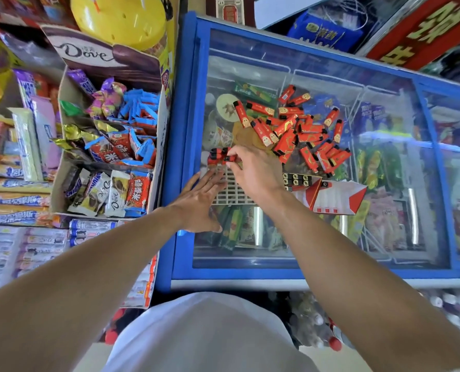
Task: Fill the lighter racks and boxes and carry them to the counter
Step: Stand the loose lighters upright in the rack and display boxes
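On the glass lid of a blue chest freezer, the left hand lies with fingers straight and spread, pressing on the near-left edge of a white grid lighter rack. The right hand pinches a red lighter at the rack's far edge, beside a few red lighters already standing there. A loose pile of red lighters lies just beyond, and a red-and-white lighter box rests right of the rack.
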Available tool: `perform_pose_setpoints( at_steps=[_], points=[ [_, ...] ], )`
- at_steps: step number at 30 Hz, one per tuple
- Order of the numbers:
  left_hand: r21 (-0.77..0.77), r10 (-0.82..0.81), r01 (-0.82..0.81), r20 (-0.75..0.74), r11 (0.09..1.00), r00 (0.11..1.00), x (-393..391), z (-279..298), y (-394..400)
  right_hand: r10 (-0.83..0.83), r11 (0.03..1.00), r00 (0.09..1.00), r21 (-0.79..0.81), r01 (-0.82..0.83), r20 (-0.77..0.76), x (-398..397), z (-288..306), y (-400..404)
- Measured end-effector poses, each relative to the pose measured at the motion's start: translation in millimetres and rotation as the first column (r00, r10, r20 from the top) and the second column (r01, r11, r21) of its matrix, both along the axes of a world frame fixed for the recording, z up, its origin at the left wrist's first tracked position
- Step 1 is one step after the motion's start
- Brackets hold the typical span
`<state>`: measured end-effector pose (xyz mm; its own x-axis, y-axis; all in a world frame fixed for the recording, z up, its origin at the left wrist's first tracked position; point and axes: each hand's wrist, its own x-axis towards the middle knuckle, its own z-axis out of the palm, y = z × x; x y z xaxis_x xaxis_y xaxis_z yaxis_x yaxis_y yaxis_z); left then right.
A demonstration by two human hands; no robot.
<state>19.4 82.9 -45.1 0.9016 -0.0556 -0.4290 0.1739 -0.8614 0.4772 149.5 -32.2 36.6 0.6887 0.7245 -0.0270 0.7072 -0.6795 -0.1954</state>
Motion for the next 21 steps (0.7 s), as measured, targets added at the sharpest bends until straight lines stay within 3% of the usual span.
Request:
perform_pose_setpoints(
  at_steps=[11,21],
  points=[
    [-0.002,0.025,-0.025,0.003,1.0,1.0,0,7,-3,0.041,0.999,0.999,-0.022,-0.042,-0.004,2,-9,3],
    [0.038,0.042,-0.042,-0.006,0.998,0.999,0,7,-7,0.086,0.979,0.995,0.181,-0.095,0.056,14,-7,-8]
  ],
)
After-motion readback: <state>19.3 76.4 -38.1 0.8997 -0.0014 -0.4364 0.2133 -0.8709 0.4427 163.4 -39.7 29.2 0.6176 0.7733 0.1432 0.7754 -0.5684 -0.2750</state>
